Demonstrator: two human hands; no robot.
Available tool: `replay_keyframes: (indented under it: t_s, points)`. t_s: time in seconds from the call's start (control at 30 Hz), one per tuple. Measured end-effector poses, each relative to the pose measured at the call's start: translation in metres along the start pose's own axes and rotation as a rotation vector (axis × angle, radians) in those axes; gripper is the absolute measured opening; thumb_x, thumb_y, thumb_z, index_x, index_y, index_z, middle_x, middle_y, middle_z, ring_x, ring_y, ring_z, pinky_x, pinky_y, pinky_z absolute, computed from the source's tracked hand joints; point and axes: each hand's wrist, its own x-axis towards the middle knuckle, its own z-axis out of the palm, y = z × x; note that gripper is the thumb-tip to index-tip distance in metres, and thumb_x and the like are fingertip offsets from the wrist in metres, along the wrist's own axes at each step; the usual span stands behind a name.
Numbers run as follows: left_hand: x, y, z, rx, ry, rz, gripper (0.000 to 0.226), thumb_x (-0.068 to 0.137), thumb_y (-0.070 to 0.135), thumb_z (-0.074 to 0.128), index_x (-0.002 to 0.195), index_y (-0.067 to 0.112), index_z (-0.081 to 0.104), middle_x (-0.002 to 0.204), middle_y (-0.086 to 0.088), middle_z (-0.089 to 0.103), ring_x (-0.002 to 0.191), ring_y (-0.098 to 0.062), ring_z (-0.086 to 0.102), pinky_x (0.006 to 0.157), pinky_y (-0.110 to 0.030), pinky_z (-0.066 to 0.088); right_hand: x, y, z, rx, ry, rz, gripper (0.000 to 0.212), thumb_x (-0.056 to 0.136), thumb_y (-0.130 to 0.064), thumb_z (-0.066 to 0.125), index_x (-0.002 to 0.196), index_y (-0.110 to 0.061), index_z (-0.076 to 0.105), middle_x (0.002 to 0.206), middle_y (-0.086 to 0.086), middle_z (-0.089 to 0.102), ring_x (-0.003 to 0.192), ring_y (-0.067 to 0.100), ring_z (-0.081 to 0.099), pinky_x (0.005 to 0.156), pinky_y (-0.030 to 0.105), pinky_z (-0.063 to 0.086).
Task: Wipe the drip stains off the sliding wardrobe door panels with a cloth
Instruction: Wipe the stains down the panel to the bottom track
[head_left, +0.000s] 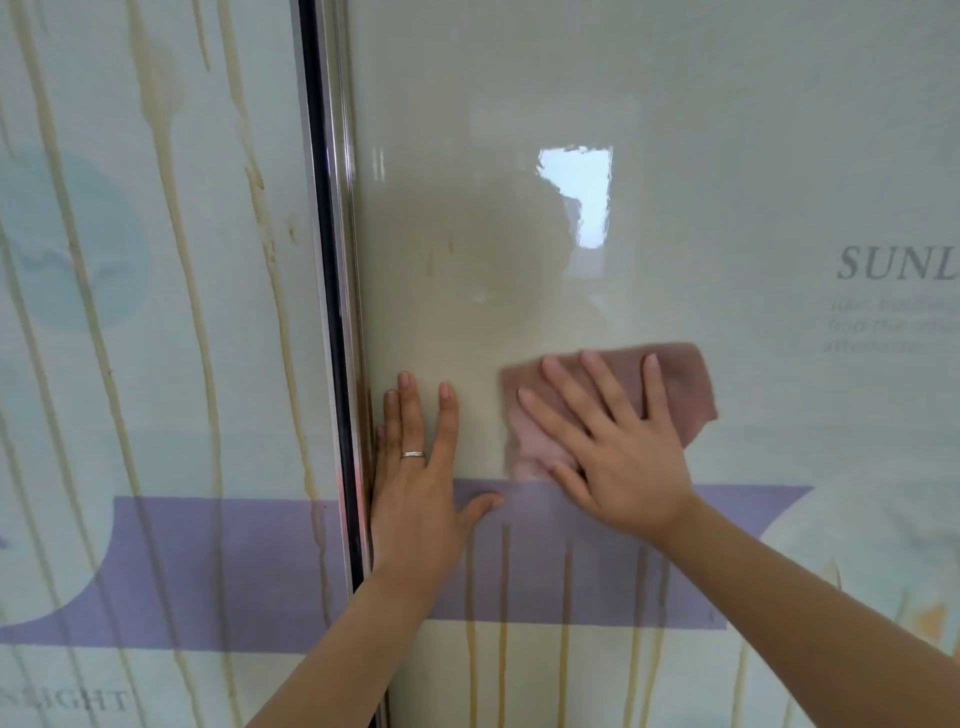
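Centrally, the right hand (618, 457) lies flat with fingers straight and spread, pressing a dusty-pink folded cloth (680, 389) against the glossy cream right-hand sliding door panel (519, 104); nothing is gripped, the cloth being held only by palm pressure. The left hand (415, 478), bearing a thin silver ring (412, 455), is likewise open and flat on the same panel, just beside the chrome vertical door frame (340, 260), apparently bracing the door. Above the hands this panel appears largely clean, save two faint short marks; below the lilac printed band (623, 571), yellowish-brown drip streaks (503, 649) run downward and remain to be wiped. The pale blue-green left-hand door panel (156, 260) beyond the frame is heavily streaked from top to bottom and appears untouched. Judged from this state, the task is well short of half done. Risks from here: the unclasped cloth may slip from under the palm during a fast stroke; lateral wiping pressure may slide the door on its track, so that the left fingers (390, 410) resting next to the frame could be pinched; and a soiled cloth may smear residue back over the cleaned area.
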Motion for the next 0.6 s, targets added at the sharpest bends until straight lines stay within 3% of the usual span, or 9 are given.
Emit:
replay_keyframes:
  t_s: [0.1, 0.2, 0.33, 0.43, 0.5, 0.6]
  points:
    - [0.0, 0.001, -0.001, -0.008, -0.015, -0.014, 0.121, 0.053, 0.049, 0.081, 0.148, 0.01, 0.017, 0.154, -0.017, 0.006, 0.141, -0.03, 0.006, 0.113, -0.022, -0.011, 0.059, 0.014, -0.005, 0.044, 0.101, 0.201, 0.058, 0.095, -0.046, 0.035, 0.148, -0.025, 0.033, 0.156, 0.005, 0.029, 0.143, 0.031, 0.02, 0.112, 0.062, 0.003]
    - [0.0, 0.001, 0.001, 0.034, -0.002, -0.011, 0.125, 0.049, 0.053, 0.08, 0.148, 0.013, 0.015, 0.155, -0.015, 0.007, 0.14, -0.03, 0.01, 0.113, -0.028, -0.002, 0.117, 0.012, -0.008, 0.075, 0.146, 0.236, 0.056, 0.095, -0.044, 0.037, 0.146, -0.021, 0.042, 0.153, 0.009, 0.036, 0.141, 0.033, 0.021, 0.111, 0.062, 0.003]
    - [0.001, -0.003, 0.007, 0.036, 0.049, 0.004, 0.123, 0.049, 0.052, 0.082, 0.147, 0.015, 0.019, 0.157, -0.007, -0.01, 0.144, -0.022, -0.006, 0.103, -0.055, 0.012, 0.105, -0.017, -0.004, 0.133, 0.095, 0.116, 0.056, 0.094, -0.043, 0.037, 0.146, -0.022, 0.042, 0.154, 0.007, 0.034, 0.143, 0.032, 0.02, 0.113, 0.061, 0.0]
    - [-0.001, -0.004, 0.006, 0.03, 0.052, 0.03, 0.112, 0.047, 0.048, 0.085, 0.139, 0.013, 0.033, 0.157, -0.008, -0.006, 0.143, -0.027, 0.005, 0.101, -0.056, 0.013, 0.074, -0.018, -0.006, 0.124, 0.048, -0.024, 0.055, 0.093, -0.043, 0.038, 0.144, -0.024, 0.046, 0.153, 0.003, 0.037, 0.142, 0.029, 0.025, 0.113, 0.06, 0.003]
    - [-0.002, -0.004, 0.007, 0.022, 0.037, 0.013, 0.12, 0.047, 0.048, 0.086, 0.145, 0.015, 0.024, 0.157, -0.007, -0.009, 0.142, -0.029, 0.008, 0.101, -0.056, 0.014, 0.093, -0.008, -0.007, 0.116, 0.083, 0.009, 0.054, 0.093, -0.042, 0.038, 0.143, -0.024, 0.047, 0.152, 0.004, 0.039, 0.142, 0.029, 0.026, 0.113, 0.06, 0.004]
    - [-0.002, -0.005, 0.009, 0.039, 0.038, -0.008, 0.128, 0.049, 0.05, 0.084, 0.149, 0.017, 0.012, 0.158, -0.008, -0.007, 0.144, -0.021, -0.006, 0.103, -0.051, 0.01, 0.141, -0.001, -0.01, 0.131, 0.132, 0.15, 0.053, 0.094, -0.04, 0.038, 0.143, -0.022, 0.046, 0.153, 0.006, 0.038, 0.142, 0.03, 0.023, 0.113, 0.06, 0.001]
